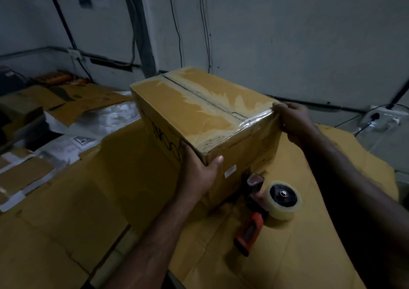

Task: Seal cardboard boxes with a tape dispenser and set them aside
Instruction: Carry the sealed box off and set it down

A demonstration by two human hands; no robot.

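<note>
A brown cardboard box point(194, 111) stands in the middle of the work surface, its top seam covered with clear tape. My left hand point(197, 169) grips the box's near left corner, thumb on the near end face and fingers on the long side. My right hand point(292, 122) holds the near right top corner, fingers curled over the taped edge. A tape dispenser point(263, 209) with an orange handle and a roll of clear tape lies on the surface just in front of the box, between my forearms. Neither hand touches it.
Flattened cardboard point(73, 200) covers the work surface. More flat cardboard sheets point(73, 98) and plastic-wrapped papers point(73, 145) lie to the left. A white wall with hanging cables point(207, 27) stands close behind the box. A power socket point(380, 118) sits at the right.
</note>
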